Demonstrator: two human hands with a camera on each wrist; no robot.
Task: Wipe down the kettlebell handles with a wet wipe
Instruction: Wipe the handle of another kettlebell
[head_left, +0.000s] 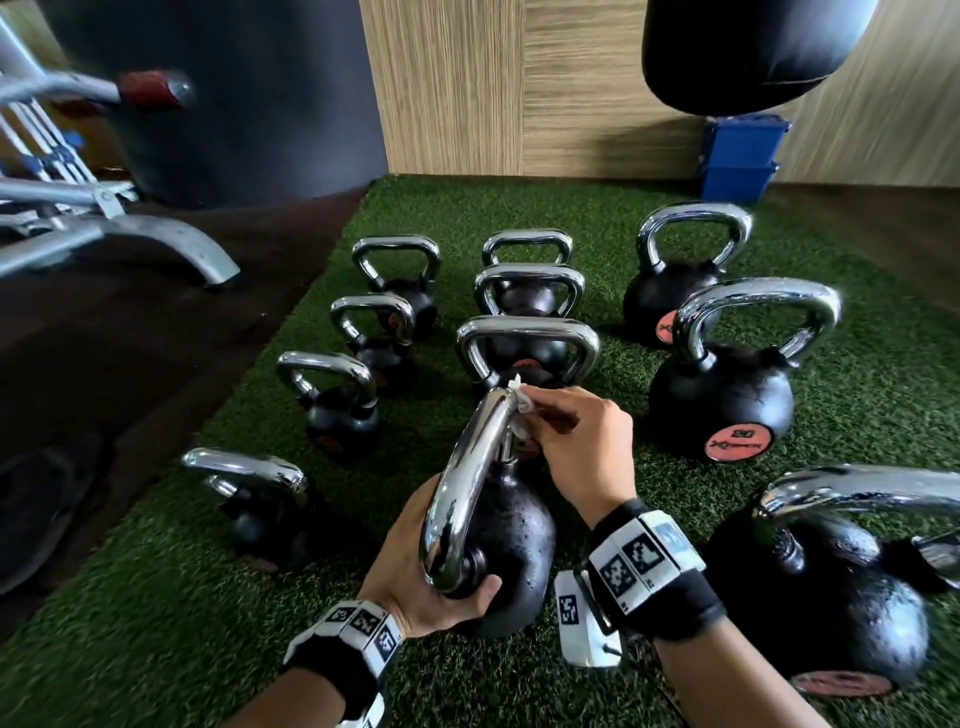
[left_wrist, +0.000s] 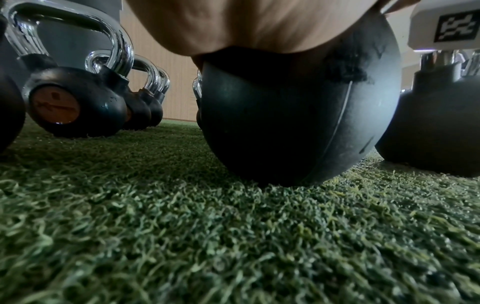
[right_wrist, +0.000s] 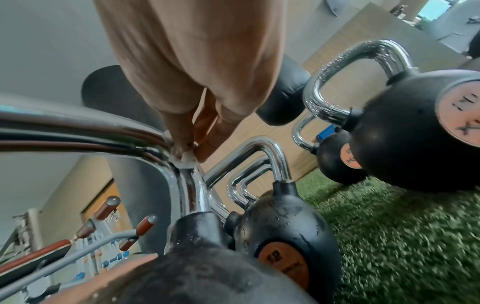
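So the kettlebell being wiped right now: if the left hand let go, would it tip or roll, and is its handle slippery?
The kettlebell looks tilted, with the left hand gripping its handle base, so it would probably rock upright or tip. Its rounded body on turf suggests little rolling. The chrome handle is glossy where the right hand presses the wet wipe, so likely slick.

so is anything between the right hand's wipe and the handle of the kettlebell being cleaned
Nothing visible. The right hand pinches the wet wipe directly against the far bend of the chrome handle. The left hand grips the near end of that handle where it meets the kettlebell, clear of the wipe.
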